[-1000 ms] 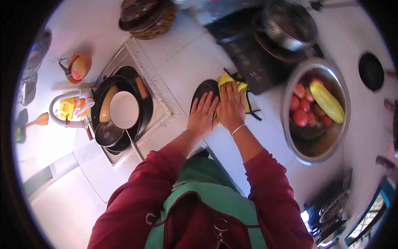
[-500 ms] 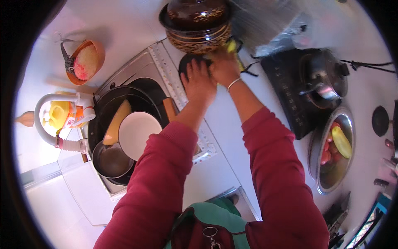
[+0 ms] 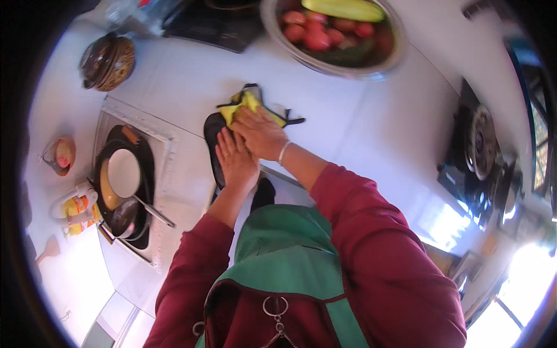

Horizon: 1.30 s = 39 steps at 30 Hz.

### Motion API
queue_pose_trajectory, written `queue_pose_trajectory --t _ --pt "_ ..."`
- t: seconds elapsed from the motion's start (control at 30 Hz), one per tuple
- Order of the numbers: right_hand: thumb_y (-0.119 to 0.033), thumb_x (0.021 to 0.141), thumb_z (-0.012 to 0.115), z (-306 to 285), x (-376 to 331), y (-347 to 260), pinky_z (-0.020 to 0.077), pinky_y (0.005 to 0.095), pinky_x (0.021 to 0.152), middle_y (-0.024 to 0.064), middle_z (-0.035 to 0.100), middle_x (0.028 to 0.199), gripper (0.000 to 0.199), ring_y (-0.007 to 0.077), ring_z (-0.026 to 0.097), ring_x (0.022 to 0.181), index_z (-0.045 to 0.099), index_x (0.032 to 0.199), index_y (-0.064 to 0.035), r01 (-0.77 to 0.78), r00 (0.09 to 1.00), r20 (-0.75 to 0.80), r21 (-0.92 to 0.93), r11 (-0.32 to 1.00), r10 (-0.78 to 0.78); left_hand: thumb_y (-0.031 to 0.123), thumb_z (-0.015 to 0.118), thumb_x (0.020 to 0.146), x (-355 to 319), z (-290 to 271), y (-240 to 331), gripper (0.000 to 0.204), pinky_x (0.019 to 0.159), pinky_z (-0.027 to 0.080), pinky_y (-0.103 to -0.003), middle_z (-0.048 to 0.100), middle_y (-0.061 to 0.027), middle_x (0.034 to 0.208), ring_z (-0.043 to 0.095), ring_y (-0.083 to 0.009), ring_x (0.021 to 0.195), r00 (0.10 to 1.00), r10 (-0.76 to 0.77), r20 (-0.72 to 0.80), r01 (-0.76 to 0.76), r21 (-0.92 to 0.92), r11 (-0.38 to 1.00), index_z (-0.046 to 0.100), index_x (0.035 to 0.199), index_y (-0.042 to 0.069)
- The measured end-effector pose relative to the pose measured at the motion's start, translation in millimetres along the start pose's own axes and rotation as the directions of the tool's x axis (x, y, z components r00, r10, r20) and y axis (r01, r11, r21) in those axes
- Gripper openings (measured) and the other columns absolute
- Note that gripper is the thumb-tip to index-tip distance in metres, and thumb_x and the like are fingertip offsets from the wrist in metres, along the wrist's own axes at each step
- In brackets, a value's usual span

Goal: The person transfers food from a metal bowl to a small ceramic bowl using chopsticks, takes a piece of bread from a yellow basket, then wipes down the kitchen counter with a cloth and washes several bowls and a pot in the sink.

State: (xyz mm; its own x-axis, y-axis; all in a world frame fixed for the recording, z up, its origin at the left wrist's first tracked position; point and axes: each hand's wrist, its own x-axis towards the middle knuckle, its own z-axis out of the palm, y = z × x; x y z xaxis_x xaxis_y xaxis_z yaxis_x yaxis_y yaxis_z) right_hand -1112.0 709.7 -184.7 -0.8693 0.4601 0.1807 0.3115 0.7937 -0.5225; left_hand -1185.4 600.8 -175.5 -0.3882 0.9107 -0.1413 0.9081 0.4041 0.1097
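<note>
My left hand (image 3: 237, 159) lies with its fingers stretched flat on a long black oval pad (image 3: 216, 142) near the counter's front edge. What kind of thing the pad is cannot be made out. Right beside it, my right hand (image 3: 259, 133) presses down on a crumpled yellow cloth with black trim (image 3: 241, 106), its fingers bent over the fabric. The two hands touch. Part of the cloth and pad is hidden beneath them, and a black strap trails from the cloth to the right.
A steel basin (image 3: 400, 43) of tomatoes and a long yellow-green vegetable stands behind my hands. At left, the sink holds a black wok (image 3: 145, 174), a white bowl (image 3: 123, 173) and a small pan (image 3: 123, 218). A brown lidded pot (image 3: 107, 61) stands far left.
Both hands have come from beside the brown pot toward the counter's front edge, with the cloth and black pad. My view has swung right, so the basin now appears straight ahead.
</note>
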Motion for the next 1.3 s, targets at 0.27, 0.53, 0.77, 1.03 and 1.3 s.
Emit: queue_pose_trajectory --t 0.27,0.53,0.77,1.03,1.3 --pt "-0.012 0.075 0.055 -135.6 -319.2 57.0 0.0377 0.0457 0.089 0.0222 0.05 0.113 0.028 0.0378 0.045 0.11 0.055 0.101 -0.0025 -0.631 0.772 -0.268 -0.212 0.747 0.576 0.022 0.053 0.079 -98.1 53.3 279.1 0.068 0.107 0.018 -0.046 0.03 -0.0261 0.137 0.028 -0.0379 0.128 0.848 0.495 -0.19 -0.512 -0.54 0.668 0.024 0.134 -0.006" --pt "-0.015 0.084 0.049 -111.8 -527.0 21.7 0.0242 0.0487 0.104 0.0237 0.038 0.132 0.043 0.0396 0.031 0.127 0.043 0.123 0.0025 -0.893 0.449 -0.542 -0.241 0.38 0.71 0.022 0.045 0.082 -216.1 69.8 370.6 0.048 0.108 0.02 -0.044 0.03 -0.0146 0.142 0.027 -0.0285 0.132 0.519 0.846 -0.117 -0.783 -0.462 0.416 0.046 0.127 0.004" --pt "-0.01 0.076 0.055 -73.2 -341.5 11.4 0.0246 0.0459 0.104 0.0168 0.039 0.134 0.051 0.0342 0.029 0.129 0.045 0.125 -0.0041 -0.698 0.714 -0.368 -0.317 0.642 0.595 0.024 0.053 0.078 -145.0 40.6 223.5 0.05 0.105 0.026 -0.043 0.035 -0.0165 0.138 0.032 -0.0313 0.128 0.778 0.571 -0.262 -0.628 -0.373 0.684 0.048 0.125 0.006" --pt "-0.014 0.083 0.048 38.1 -35.9 -59.4 0.0264 0.0468 0.102 0.0151 0.04 0.132 0.043 0.0321 0.029 0.128 0.044 0.124 -0.0054 -0.161 0.987 -0.063 -0.282 0.946 0.149 0.018 0.049 0.081 -61.3 0.8 -38.5 0.052 0.106 0.023 -0.041 0.033 -0.0186 0.139 0.029 -0.0314 0.13 0.955 0.052 -0.292 -0.097 -0.141 0.985 0.039 0.13 0.002" --pt "-0.021 0.086 0.045 189.9 22.1 -209.8 0.0275 0.0525 0.098 0.0204 0.043 0.129 0.043 0.0384 0.034 0.124 0.045 0.123 0.0007 0.336 0.942 0.107 -0.34 0.878 -0.318 0.014 0.04 0.084 -192.9 22.9 -217.0 0.048 0.108 0.02 -0.041 0.032 -0.0197 0.139 0.03 -0.0301 0.13 0.918 -0.334 -0.213 0.262 -0.303 0.916 0.038 0.13 0.001"
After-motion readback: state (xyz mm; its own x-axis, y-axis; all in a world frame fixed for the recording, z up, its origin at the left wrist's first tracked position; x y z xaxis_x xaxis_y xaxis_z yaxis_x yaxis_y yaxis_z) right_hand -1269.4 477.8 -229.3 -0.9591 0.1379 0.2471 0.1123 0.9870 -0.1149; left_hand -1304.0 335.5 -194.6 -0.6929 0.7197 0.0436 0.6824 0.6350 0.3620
